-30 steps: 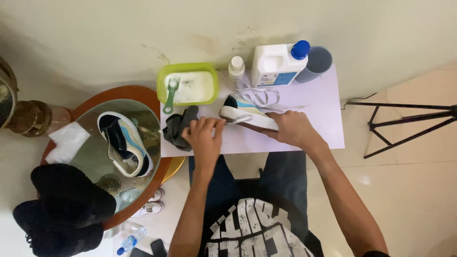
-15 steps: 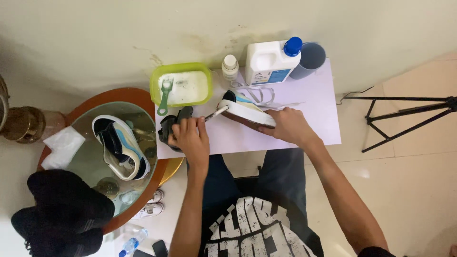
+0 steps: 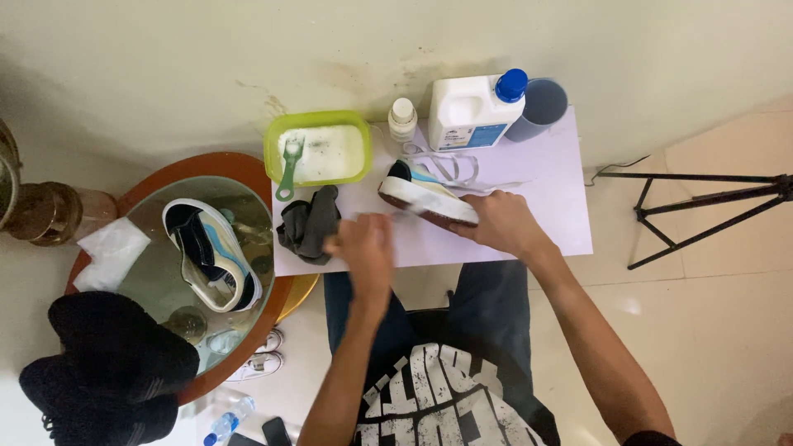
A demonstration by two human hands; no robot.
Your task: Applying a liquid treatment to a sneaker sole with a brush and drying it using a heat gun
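Head view looks down on my white rectangular surface [image 3: 545,206]. My right hand [image 3: 501,223] clamps the white-soled sneaker with a brown outsole [image 3: 428,198], tipped on its side near the middle of the surface, fingers closed over its toe end. My left hand [image 3: 363,248] is blurred over the near edge; I cannot tell whether its fingers pinch anything. Just beside it, at the left edge, lies a crumpled dark grey cloth [image 3: 310,223]. At the far edge stand a green plastic tub of white suds [image 3: 318,149] with a green brush [image 3: 289,169], a small white bottle [image 3: 402,120] and a white jug with a blue cap [image 3: 475,111]. A wide swing could, I judge, knock the small bottle or slop the tub; loose white laces [image 3: 450,165] could snag. Open room lies toward the right edge.
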